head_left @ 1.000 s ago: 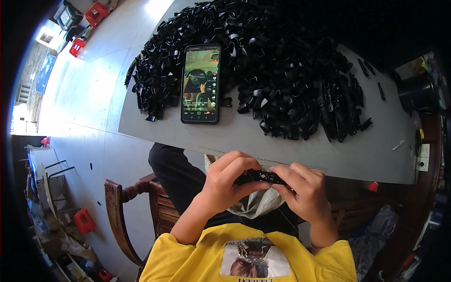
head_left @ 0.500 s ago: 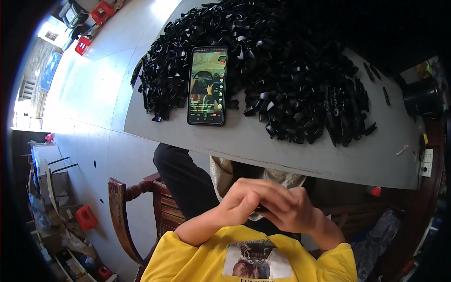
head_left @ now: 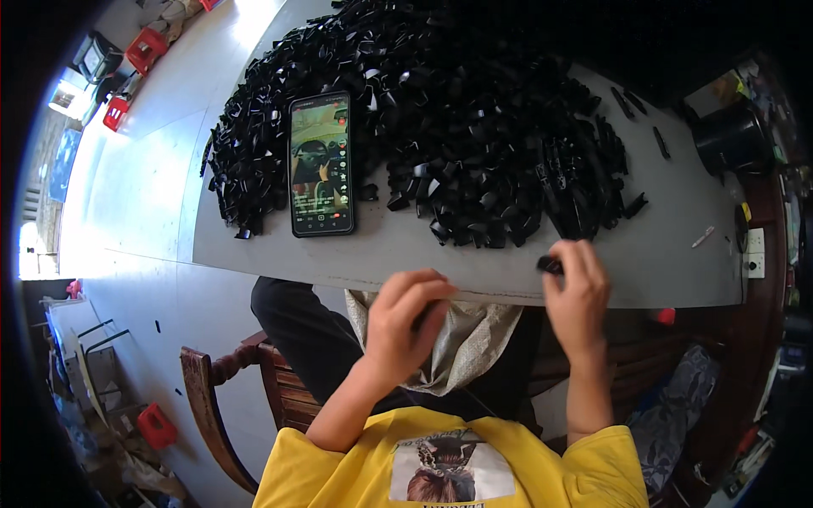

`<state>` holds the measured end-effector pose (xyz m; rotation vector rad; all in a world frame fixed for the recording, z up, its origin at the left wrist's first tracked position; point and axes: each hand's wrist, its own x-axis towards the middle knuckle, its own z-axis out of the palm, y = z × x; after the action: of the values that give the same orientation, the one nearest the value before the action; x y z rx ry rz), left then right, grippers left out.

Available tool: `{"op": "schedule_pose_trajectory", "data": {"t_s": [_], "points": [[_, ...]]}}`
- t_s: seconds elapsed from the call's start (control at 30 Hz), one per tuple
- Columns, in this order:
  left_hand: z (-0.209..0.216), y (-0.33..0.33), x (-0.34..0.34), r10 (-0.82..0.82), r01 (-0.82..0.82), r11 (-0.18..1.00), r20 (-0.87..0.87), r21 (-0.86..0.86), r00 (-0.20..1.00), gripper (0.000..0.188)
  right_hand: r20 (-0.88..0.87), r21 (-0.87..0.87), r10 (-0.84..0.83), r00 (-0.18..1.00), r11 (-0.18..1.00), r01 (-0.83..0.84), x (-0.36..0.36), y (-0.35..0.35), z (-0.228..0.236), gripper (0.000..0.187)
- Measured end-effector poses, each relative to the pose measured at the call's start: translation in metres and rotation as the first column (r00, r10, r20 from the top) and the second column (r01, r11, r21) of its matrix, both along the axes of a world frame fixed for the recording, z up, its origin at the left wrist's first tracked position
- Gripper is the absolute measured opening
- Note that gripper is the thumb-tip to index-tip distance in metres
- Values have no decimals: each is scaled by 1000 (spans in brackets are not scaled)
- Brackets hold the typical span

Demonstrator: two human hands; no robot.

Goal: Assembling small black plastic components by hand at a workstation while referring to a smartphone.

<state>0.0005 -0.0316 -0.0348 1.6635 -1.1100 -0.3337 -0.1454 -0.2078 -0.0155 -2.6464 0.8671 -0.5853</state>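
A small black plastic piece (head_left: 550,265) is pinched between the thumb and fingers of my right hand (head_left: 579,292), over the front part of the grey table (head_left: 373,264). My left hand (head_left: 398,326) is at the table's front edge with its fingers curled toward the thumb. A dark spot shows between them, and I cannot make out what it is. Beyond both hands spreads a big heap of curved black plastic pieces (head_left: 474,161). Longer black strips (head_left: 572,190) are bunched at its right part, nearest my right hand.
A phone (head_left: 322,165) with a lit screen lies at the heap's near left. Below the table edge a pale woven sack (head_left: 461,351) hangs over my lap. A wooden chair (head_left: 212,398) stands at left, a black container (head_left: 730,140) at far right, and a red stool (head_left: 157,426) on the floor.
My hands were together in front of my chest and have come apart. The right moved forward and right over the table with a black piece; the left moved forward. The whole view shifted slightly.
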Motion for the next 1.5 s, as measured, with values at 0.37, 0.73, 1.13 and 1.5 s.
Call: {"op": "schedule_pose_trajectory", "data": {"t_s": [0.37,0.73,1.13,1.5], "points": [[-7,-40,27,142,-190,980,445,65,884,24,-78,2,-126,989,992,126,-5,-17,-14,15],[-2,-55,36,53,-133,979,440,153,897,20,280,624,-228,933,782,4,-21,-16,-28,8],[11,-56,41,40,-150,955,390,257,920,23,455,700,-332,826,707,-101,-21,-16,-41,12],[2,-28,40,-140,4,966,-508,-259,850,13,550,675,-398,734,730,-110,-25,-11,-37,29]]}}
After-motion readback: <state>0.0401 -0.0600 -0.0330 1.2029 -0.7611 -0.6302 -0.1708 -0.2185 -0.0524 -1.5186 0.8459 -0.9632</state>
